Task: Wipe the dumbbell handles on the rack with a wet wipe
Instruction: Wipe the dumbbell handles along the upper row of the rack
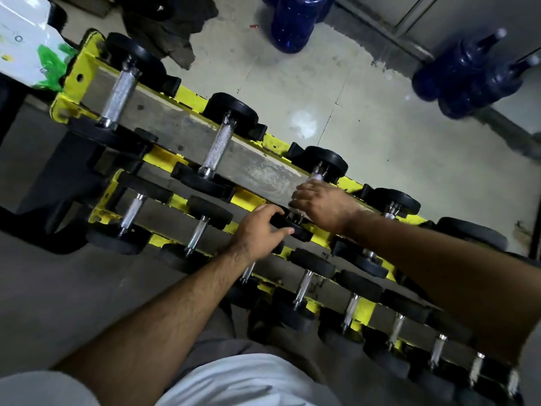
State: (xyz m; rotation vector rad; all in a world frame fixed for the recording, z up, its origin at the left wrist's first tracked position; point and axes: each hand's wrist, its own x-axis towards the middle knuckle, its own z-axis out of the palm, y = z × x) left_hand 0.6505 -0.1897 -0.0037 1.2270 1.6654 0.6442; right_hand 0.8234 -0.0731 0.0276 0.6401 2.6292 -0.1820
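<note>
Gripping third top-tier dumbbell (317,171) handle with right hand (325,205), fingers curled around it, wipe hidden. Bracing left hand (259,227), fingers clamped on near plate (289,227). Crowding yellow rack (190,93): blue jugs (292,24), dark cloth (169,24), wipes pack (26,42); print unreadable.

Both arms reaching forward
Left hand (259,228) fingers curled in a grip; right hand (323,205) just beyond it, knuckles up, fingers curled down

Dumbbell handles (120,95): bright metal, knurled and rough, with smooth glossy collars. Dumbbell heads (231,108): matt black rubber. Rack (187,93): yellow painted metal, chipped. Floor (336,92): pale smooth tiles. Water jugs (292,27): glossy blue plastic.
</note>
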